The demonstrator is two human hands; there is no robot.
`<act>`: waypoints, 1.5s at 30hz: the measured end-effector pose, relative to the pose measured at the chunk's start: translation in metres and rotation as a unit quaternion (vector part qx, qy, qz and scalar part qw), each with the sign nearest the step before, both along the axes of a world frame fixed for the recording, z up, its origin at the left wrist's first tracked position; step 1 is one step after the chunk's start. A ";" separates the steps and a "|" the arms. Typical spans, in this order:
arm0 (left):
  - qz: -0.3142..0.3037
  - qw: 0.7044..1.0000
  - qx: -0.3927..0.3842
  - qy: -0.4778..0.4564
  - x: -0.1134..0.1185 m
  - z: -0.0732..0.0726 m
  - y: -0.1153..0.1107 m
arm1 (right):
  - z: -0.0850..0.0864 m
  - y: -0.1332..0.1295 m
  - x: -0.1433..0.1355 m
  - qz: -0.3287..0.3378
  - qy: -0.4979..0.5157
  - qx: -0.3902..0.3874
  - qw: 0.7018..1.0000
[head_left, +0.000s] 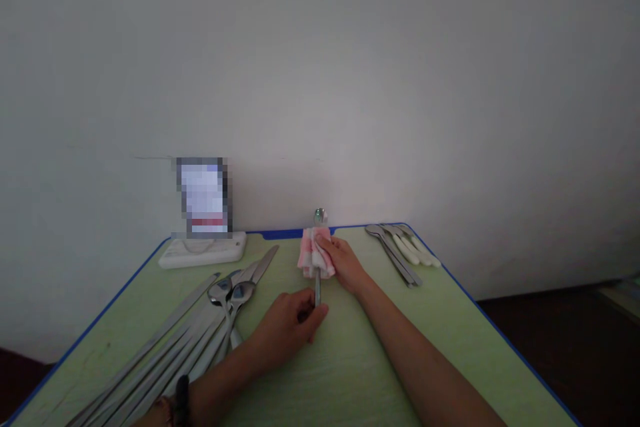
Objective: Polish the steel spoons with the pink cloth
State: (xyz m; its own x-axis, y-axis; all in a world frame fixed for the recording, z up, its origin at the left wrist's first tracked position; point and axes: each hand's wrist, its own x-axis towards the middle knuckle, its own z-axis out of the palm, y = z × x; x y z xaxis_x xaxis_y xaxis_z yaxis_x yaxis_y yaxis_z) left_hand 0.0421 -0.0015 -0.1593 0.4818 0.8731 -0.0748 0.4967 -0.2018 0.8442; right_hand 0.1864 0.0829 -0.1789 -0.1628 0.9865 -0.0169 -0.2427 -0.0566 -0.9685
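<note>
My left hand [291,322] pinches the lower end of the handle of a metal spoon [320,216], which points away from me with its bowl at the far end. My right hand [345,261] is closed on a pink and white cloth [311,260], folded around the spoon's upper handle just below the bowl. The cloth hides the middle of the spoon. Both hands are above the middle of the green table [350,360].
Knives and spoons [190,327] lie in a pile at the left, partly under my left forearm. Several spoons [395,253], some with pale handles [407,250], lie at the back right. A blurred-out screen [204,197] stands by a white block [203,251] against the wall [350,80].
</note>
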 end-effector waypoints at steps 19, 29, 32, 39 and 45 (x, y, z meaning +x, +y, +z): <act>-0.010 0.996 0.059 0.061 -0.001 -0.001 -0.003 | 0.001 0.011 0.006 -0.089 0.276 -0.057 0.955; -0.049 0.999 -0.019 -0.008 -0.005 -0.001 -0.005 | 0.000 0.009 0.014 -0.068 0.263 -0.053 0.961; -0.052 0.998 -0.023 -0.042 -0.006 -0.003 -0.004 | 0.000 0.009 0.012 -0.072 0.246 -0.058 0.965; -0.028 0.997 -0.016 -0.064 -0.004 -0.003 -0.002 | 0.002 0.008 0.006 -0.049 0.237 -0.072 0.968; -0.020 0.998 -0.030 -0.057 -0.002 -0.001 -0.001 | 0.005 0.009 0.008 -0.087 0.324 -0.069 0.940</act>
State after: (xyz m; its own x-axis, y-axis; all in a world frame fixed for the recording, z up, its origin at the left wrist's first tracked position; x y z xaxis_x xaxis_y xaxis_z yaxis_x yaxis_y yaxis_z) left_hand 0.0398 -0.0022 -0.1603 0.5248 0.8484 -0.0692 0.3899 -0.1673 0.9056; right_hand 0.1946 0.0921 -0.1740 -0.0193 0.9948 -0.0999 -0.7955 -0.0759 -0.6012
